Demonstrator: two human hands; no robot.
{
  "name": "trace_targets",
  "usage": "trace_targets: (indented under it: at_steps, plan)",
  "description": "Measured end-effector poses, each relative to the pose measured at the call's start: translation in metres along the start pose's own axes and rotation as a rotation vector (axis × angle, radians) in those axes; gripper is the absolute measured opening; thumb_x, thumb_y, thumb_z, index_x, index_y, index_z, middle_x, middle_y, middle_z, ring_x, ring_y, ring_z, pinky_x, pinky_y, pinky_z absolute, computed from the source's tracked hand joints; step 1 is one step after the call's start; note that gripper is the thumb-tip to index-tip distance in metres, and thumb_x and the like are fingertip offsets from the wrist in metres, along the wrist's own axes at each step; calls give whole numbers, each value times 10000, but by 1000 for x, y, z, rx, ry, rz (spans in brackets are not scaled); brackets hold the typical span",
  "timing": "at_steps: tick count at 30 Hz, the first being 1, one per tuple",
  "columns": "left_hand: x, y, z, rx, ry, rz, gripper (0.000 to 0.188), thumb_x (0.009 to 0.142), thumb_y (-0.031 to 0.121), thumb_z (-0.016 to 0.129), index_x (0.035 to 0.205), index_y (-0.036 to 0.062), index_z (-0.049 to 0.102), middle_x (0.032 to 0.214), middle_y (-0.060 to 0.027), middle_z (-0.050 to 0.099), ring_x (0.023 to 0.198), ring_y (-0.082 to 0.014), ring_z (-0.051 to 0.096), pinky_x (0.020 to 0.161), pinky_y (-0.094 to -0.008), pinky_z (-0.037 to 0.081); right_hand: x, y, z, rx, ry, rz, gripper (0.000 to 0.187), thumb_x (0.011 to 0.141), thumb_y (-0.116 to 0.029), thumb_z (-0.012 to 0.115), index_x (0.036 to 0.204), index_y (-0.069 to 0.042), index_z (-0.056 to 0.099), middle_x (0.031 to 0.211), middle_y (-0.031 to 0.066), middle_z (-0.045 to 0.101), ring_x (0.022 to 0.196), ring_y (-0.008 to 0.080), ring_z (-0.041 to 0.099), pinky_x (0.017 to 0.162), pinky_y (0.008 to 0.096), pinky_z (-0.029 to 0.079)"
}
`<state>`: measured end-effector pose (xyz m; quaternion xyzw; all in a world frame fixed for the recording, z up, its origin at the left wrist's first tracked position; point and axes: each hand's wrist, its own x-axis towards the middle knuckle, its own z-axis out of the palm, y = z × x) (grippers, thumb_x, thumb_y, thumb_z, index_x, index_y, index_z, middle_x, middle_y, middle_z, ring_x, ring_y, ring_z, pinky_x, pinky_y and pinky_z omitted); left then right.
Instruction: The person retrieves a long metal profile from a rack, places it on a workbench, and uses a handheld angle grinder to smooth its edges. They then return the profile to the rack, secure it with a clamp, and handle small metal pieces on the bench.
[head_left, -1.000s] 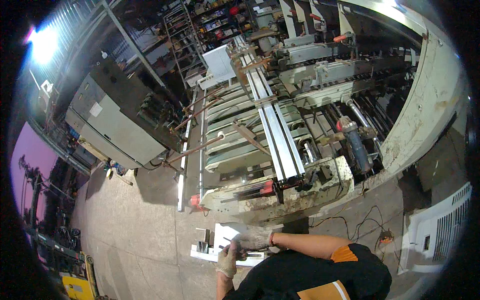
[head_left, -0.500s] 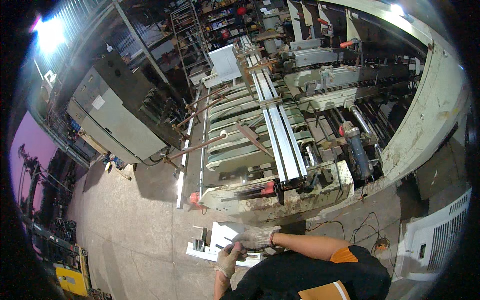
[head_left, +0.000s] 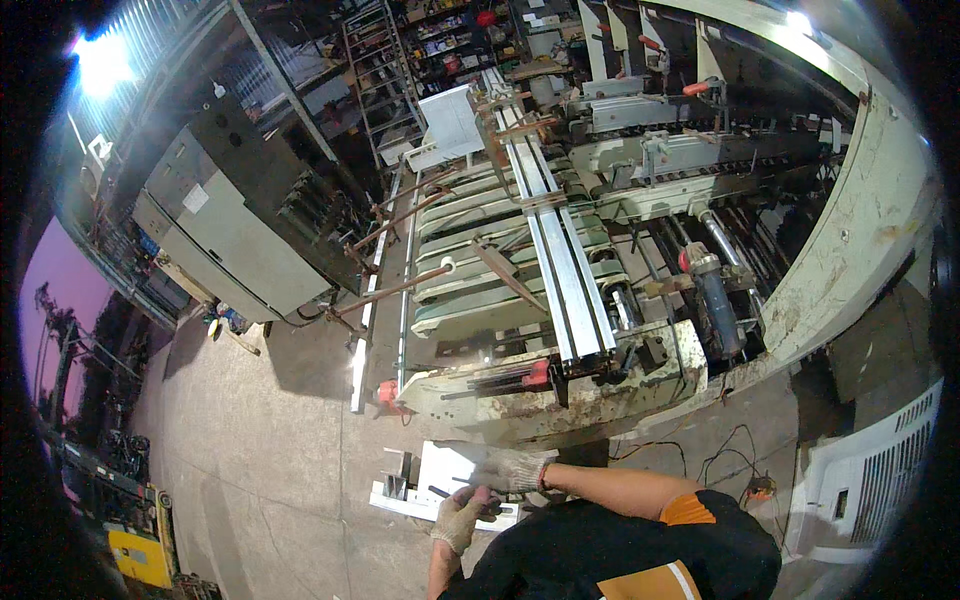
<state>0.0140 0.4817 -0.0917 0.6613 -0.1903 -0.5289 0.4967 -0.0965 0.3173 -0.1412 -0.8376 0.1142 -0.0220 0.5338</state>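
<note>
Low in front of me lies a white metal piece with a flat upright plate [head_left: 440, 462] and a long base bar [head_left: 392, 499]. A small grey metal bracket [head_left: 397, 482] stands on its left part. My left hand [head_left: 458, 520], in a pale knit glove with bare fingertips, is closed at the bar's near side. My right hand [head_left: 515, 470], gloved too, reaches in from the right, its fingers together and meeting the left fingertips before the plate. Two short, thin dark strips show by the fingers; whether these are rods or slots I cannot tell. What the fingers hold is hidden.
Just ahead stands a large machine with a worn cream frame [head_left: 560, 400], slatted bed and long aluminium rails [head_left: 565, 270]. Cables [head_left: 735, 455] lie on the floor at right, near a white vented panel [head_left: 870, 480]. A grey cabinet [head_left: 235, 240] stands left; a yellow machine [head_left: 140, 557] is lower left.
The fingers of both hands have shifted slightly while staying together at the white piece. The whole view has moved by a very small amount.
</note>
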Motion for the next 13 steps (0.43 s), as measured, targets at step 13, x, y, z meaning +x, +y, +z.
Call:
trace_targets:
  at_steps: [13]
  plan:
    - [17,-11,0,-105,330,118,452,908,326,745,1138,-56,670,966,-116,715,819,-163,648,739,-301,519,-2,-7,0,427,81,57,454,993,-430,564,1291,-95,639,1243,122,674,1091,264,646,987,402,482]
